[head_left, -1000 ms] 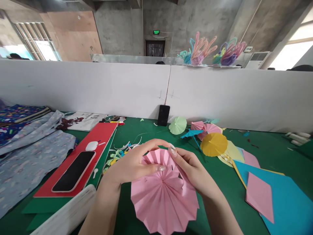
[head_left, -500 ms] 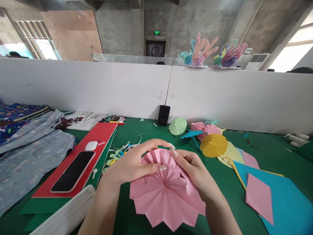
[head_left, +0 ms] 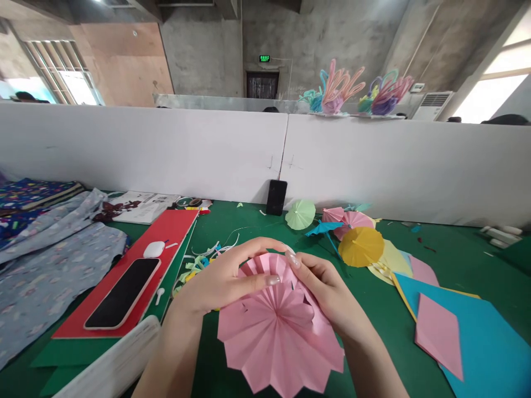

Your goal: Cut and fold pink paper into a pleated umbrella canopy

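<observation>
A pleated pink paper disc [head_left: 282, 342] with a zigzag lower edge is held between both hands at the bottom centre. My left hand [head_left: 232, 276] grips its upper left, thumb lying across the front pleats and fingers curled over the top edge. On the upper right, my right hand [head_left: 321, 282] pinches the rim between thumb and fingers. The fingertips of both hands nearly meet at the top of the disc. Small cut-outs show in the paper near the right thumb. Parts of the fingers behind the paper are hidden.
Small paper umbrellas, one yellow [head_left: 360, 246] and one light green [head_left: 300, 214], stand beyond the hands. Blue paper [head_left: 489, 337] lies right; a phone [head_left: 124, 293] rests on a red folder [head_left: 174, 226] left. A black phone [head_left: 276, 197] leans on the white partition [head_left: 186, 149].
The pink disc has shifted slightly left and down, its lower part tipping a little nearer. Both hands keep their grip, and the right hand has moved slightly left.
</observation>
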Demonstrator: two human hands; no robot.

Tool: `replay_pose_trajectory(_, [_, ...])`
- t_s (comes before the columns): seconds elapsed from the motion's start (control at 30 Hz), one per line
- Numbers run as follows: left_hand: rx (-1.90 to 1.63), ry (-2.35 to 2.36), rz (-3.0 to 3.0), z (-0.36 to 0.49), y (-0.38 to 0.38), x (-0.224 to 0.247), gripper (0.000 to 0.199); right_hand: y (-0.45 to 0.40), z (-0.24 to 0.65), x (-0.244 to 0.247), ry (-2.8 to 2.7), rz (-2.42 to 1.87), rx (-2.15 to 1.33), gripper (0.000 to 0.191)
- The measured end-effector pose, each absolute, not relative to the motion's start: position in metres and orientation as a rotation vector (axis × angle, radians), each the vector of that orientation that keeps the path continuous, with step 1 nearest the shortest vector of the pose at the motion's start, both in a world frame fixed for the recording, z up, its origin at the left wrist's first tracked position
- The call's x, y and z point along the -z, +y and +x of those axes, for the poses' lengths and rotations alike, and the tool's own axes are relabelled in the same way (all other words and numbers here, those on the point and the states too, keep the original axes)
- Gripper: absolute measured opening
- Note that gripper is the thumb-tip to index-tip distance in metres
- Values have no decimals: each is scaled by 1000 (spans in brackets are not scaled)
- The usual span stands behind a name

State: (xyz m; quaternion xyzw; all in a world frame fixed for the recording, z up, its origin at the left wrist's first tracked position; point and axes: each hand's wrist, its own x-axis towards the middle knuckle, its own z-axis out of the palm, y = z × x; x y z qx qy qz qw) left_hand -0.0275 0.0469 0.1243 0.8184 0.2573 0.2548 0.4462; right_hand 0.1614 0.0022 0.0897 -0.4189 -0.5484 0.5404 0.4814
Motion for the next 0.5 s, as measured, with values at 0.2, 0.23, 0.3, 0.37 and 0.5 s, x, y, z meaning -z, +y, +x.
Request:
replay_pose_trajectory(0.2, [-617,645,2043,-25,48,-124,29,3,165,-91,-1479,-1091,-1185,41])
replay_pose_trajectory(0.23, [-610,637,2040,-25,48,-123,29,3,166,-91,-1488,-1093,-1189,41])
replay_pose_trajectory(0.3, [-600,615,2026,-24,49,-122,31,3,167,-92,-1498,-1087,-1212,41])
replay_pose_trajectory(0.37, [-586,599,2003,-24,50,-121,36,2,167,-92,-1507,-1073,-1230,41])
replay_pose_trajectory(0.5, [-544,615,1985,-23,50,-119,48,1,166,-90,-1519,-1042,-1234,43])
